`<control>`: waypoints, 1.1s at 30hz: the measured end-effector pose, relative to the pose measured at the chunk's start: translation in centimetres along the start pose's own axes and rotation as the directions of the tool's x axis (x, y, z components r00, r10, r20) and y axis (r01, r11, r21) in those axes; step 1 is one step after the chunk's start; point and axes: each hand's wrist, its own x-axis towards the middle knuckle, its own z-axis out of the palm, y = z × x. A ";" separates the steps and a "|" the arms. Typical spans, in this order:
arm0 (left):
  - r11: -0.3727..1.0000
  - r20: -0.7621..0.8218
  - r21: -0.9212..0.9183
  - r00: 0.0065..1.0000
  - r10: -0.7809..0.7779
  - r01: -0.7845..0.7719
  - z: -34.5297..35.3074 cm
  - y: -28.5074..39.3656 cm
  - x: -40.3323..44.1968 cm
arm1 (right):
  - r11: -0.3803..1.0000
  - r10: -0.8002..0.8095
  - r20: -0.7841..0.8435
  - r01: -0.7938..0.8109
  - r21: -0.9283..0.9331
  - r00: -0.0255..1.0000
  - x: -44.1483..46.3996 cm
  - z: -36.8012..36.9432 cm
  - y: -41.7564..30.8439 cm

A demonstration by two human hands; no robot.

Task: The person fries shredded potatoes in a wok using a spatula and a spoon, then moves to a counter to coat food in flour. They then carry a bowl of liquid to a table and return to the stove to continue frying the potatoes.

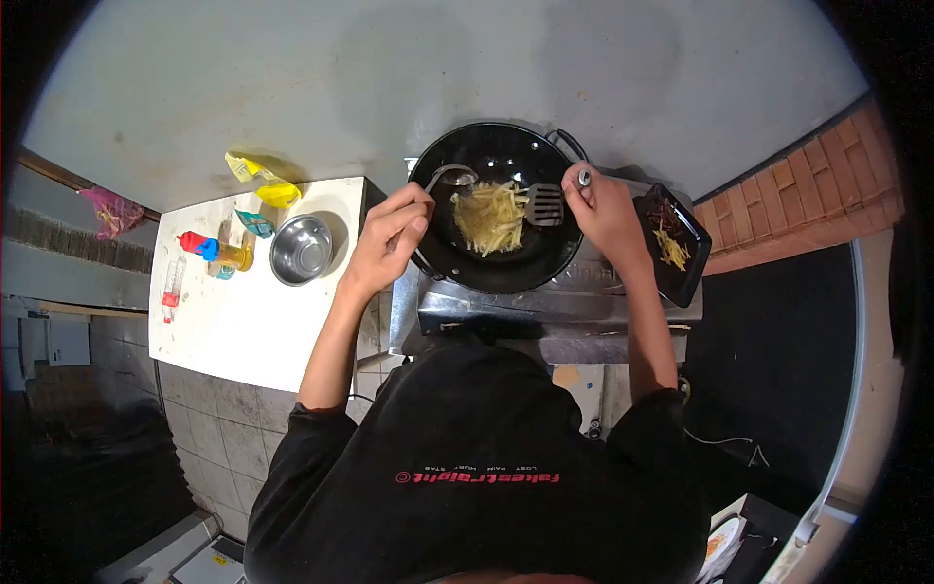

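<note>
A black wok sits on the stove in front of me, with pale yellow strips of food piled in its middle. My left hand is closed around the handle of a metal ladle, whose bowl hangs over the left part of the wok near the strips. In my right hand I grip a slotted spatula. Its blade touches or nearly touches the right side of the pile. The spatula's handle end pokes up out of my fist.
Right of the wok stands a black tray with some yellow strips and dark red pieces. On the white table at left are a steel bowl, a yellow packet and squeeze bottles. A wall rises behind the stove.
</note>
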 end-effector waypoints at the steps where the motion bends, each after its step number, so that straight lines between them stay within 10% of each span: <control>1: 1.000 -0.001 -0.003 1.000 0.003 -0.003 0.1 -0.1 0.0 | 1.000 -0.013 0.054 0.013 -0.009 0.998 0.3 -0.3 -0.1; 7: 1.000 -0.022 -0.012 1.000 0.000 0.000 0.4 0.0 0.0 | 0.968 -0.249 0.052 0.250 -0.027 0.967 2.1 -1.3 0.2; 23: 0.999 0.003 -0.029 0.999 -0.044 0.044 0.4 -1.5 1.5 | 0.980 -0.053 0.195 0.089 -0.179 0.979 7.0 0.4 0.6; 33: 0.997 -0.036 -0.029 0.997 -0.067 0.066 -0.2 -2.5 1.5 | 0.991 -0.121 0.366 0.091 0.099 0.923 5.2 1.6 1.5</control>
